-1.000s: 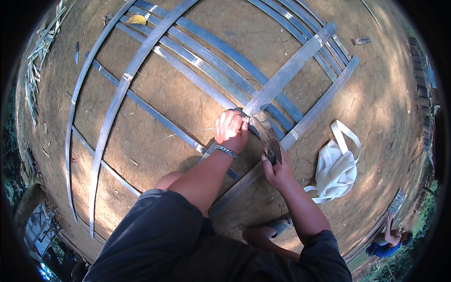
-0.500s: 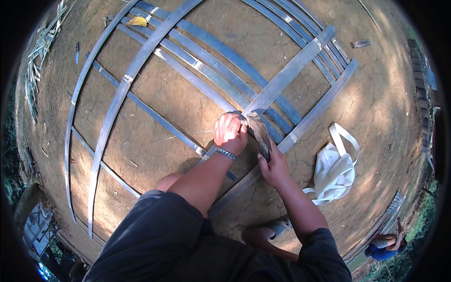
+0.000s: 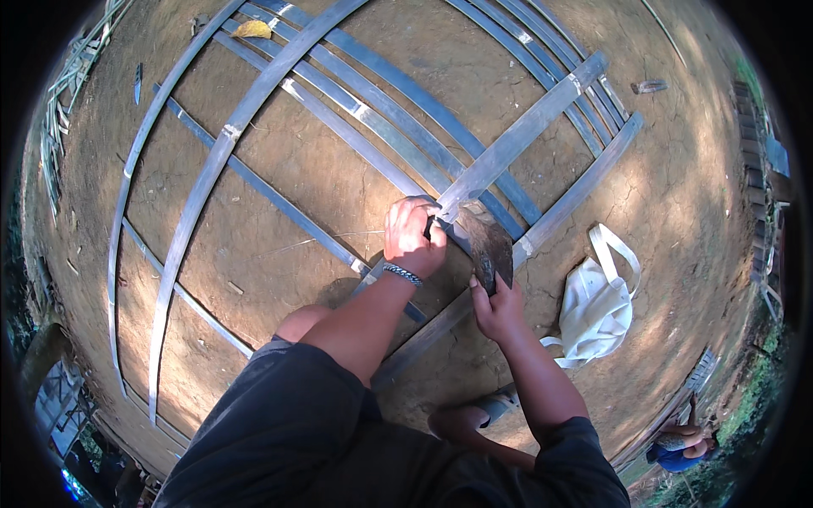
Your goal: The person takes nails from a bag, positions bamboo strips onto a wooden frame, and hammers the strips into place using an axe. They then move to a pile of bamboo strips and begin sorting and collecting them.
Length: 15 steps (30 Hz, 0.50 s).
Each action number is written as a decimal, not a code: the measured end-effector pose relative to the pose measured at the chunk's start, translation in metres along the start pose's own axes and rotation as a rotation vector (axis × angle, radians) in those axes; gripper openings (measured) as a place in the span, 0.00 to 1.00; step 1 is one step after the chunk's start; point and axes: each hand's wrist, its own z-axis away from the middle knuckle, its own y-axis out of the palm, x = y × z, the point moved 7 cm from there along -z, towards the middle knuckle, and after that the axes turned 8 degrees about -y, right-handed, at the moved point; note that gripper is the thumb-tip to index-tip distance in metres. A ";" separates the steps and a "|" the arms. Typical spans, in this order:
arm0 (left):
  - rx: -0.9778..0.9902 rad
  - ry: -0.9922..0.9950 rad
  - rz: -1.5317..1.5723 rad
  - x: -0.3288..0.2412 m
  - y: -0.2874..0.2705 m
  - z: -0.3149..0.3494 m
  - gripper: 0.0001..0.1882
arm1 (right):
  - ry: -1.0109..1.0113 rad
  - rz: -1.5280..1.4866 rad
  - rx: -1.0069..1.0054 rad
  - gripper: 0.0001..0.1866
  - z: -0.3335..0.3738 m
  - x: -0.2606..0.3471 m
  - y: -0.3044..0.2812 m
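Head view: I observe both hands working over a lattice of grey-blue slats [image 3: 230, 133] laid on bare earth [image 3: 330, 186]. The left hand [image 3: 413, 233], with a chain bracelet [image 3: 402, 273] at its wrist, sits at the near end of a broad slat [image 3: 525, 131]. Its fingers are curled tightly; I cannot tell what is enclosed, since the knuckles hide it. The right hand [image 3: 498, 313] is closed on the near end of a rough brown piece [image 3: 487, 241], thumb on the left side. The piece lies between the two hands; its far end overlaps the slat crossing in my view, and I cannot confirm contact. To the right of the right forearm, well apart from the piece, a white bag [image 3: 597, 309] rests on the ground. A yellow leaf [image 3: 252, 30] lies at upper left.
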 end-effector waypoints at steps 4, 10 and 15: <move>-0.170 -0.105 -0.023 0.010 -0.008 -0.004 0.23 | 0.042 -0.067 -0.013 0.33 0.004 0.001 0.000; -0.148 -0.181 -0.147 0.013 -0.002 -0.004 0.29 | 0.023 -0.030 -0.038 0.32 -0.005 0.015 0.000; -0.115 -0.174 -0.231 0.012 0.005 -0.004 0.31 | -0.069 0.029 -0.033 0.33 -0.007 0.008 0.013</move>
